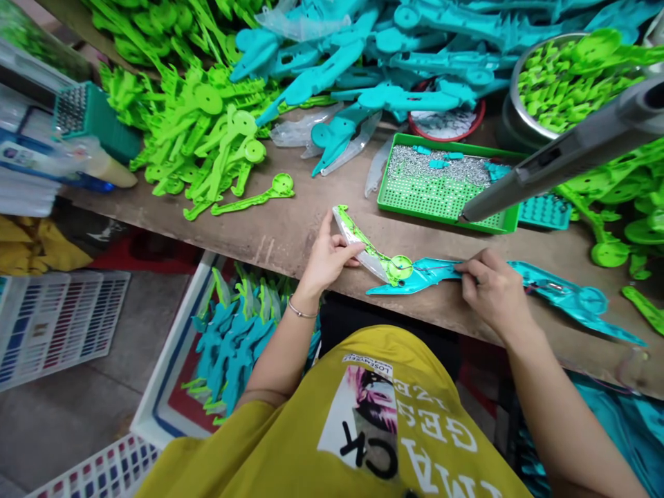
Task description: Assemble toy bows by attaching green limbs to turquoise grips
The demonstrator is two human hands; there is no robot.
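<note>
My left hand (pixel 330 257) is closed on a slim green plastic arm (pixel 369 238) with a clear strip along its edge. The round end of that arm rests over the left part of a long blue plastic shell (pixel 425 274) lying on the bench. My right hand (pixel 490 285) is closed in a pinch over the middle of the shell, where a thin dark wire runs along it. What exactly its fingertips grip is too small to make out. The shell's right part shows beyond my right hand, with wiring and a round socket inside.
A green tray (pixel 440 200) of small metal parts stands beyond the shell. Above it slants a grey powered screwdriver (pixel 563 149). Piles of green arms (pixel 202 138) and blue shells (pixel 332 69) cover the back. A metal bowl (pixel 514 90) holds small green pieces; a white crate (pixel 173 346) stands below left.
</note>
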